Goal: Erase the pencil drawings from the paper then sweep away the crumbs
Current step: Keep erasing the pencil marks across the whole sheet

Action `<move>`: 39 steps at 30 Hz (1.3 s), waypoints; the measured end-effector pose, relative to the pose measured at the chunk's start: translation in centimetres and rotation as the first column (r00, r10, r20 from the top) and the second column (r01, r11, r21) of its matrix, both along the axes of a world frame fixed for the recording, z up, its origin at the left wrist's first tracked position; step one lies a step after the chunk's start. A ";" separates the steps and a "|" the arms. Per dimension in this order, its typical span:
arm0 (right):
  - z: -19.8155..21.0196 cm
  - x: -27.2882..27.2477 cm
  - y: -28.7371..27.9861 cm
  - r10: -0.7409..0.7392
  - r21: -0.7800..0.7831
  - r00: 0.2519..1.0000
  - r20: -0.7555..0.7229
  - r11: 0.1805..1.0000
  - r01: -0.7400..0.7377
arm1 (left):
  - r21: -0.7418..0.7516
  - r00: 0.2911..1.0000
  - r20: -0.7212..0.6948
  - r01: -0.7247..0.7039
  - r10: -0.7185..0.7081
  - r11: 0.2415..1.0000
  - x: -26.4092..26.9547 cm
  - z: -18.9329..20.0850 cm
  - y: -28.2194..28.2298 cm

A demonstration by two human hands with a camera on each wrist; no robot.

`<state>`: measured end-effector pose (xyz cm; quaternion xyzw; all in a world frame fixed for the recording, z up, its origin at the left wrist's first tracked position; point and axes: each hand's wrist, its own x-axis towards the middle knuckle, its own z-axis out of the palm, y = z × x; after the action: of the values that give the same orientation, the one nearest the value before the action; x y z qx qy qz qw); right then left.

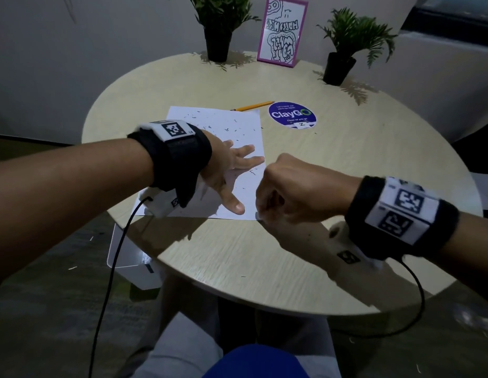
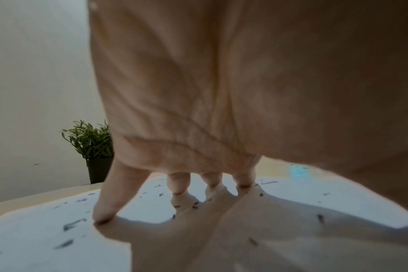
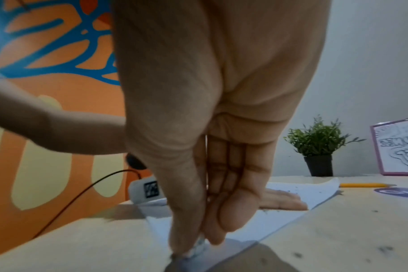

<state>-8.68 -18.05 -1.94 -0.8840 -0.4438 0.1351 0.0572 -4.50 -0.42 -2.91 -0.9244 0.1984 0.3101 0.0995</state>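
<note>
the paper, thin and floppy, lies flat on the table, pinned by the left hand with fingers spread wide. the right hand pinches a small eraser at its near corner; light loose crumbs will scatter easily.

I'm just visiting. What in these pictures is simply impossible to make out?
- What the right hand pinches at the paper's near corner: head view, curled fingers cover it; right wrist view shows only a blurred pale bit.
- Whether pencil drawings remain under the left hand: the hand and its shadow cover that part in both views.
- Small print on the round sticker: too small.
</note>
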 end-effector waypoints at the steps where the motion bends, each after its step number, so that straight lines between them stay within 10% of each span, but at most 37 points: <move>1: 0.2 0.5 0.2 -0.018 0.015 1.000 -0.004 1.000 0.018 | 0.004 1.000 -0.002 0.008 -0.007 1.000 0.0 0.0 0.0; 6: -0.1 3.5 2.1 -0.107 0.083 0.984 0.144 0.992 0.096 | 0.002 1.000 0.006 0.010 -0.010 1.000 -0.1 0.4 0.1; 14: 0.4 0.9 -0.2 0.004 0.026 0.999 -0.042 1.000 -0.003 | -0.010 1.000 -0.002 0.017 -0.017 1.000 -0.1 0.2 0.0; 19: -0.4 4.1 2.4 -0.093 0.096 0.984 0.154 0.992 0.079 | 0.015 0.999 0.017 0.029 -0.029 0.999 -0.5 0.8 -0.1; 39: -0.1 0.2 -1.4 0.064 0.017 0.998 -0.023 0.998 -0.063 | 0.002 1.000 0.001 0.012 -0.012 1.000 -0.2 0.0 0.1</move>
<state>-8.43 -19.43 -2.03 -0.8674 -0.4721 0.1434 0.0653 -4.66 -0.28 -2.91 -0.9233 0.2035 0.3092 0.1022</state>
